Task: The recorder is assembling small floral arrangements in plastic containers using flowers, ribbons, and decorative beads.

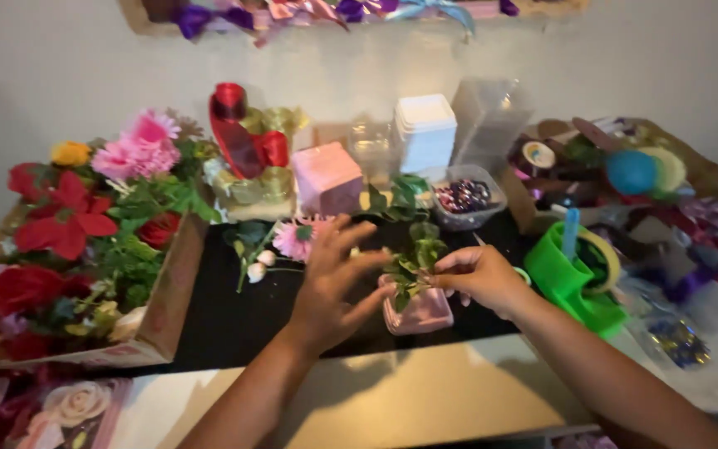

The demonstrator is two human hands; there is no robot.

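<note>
The left hand [330,278] spreads its fingers loosely, tips brushing the leafy sprig [413,258] without gripping. The right hand [482,274] pinches that sprig's stem between thumb and fingers. Just below both sets of fingertips sits the small pink pot [419,312].

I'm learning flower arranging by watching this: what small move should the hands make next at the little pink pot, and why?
Probably press the green leafy sprig deeper into the small square pink pot. The right hand pinches it by the rim, it stands loosely, and the left hand hovers open beside it, ready to steady it.
</note>
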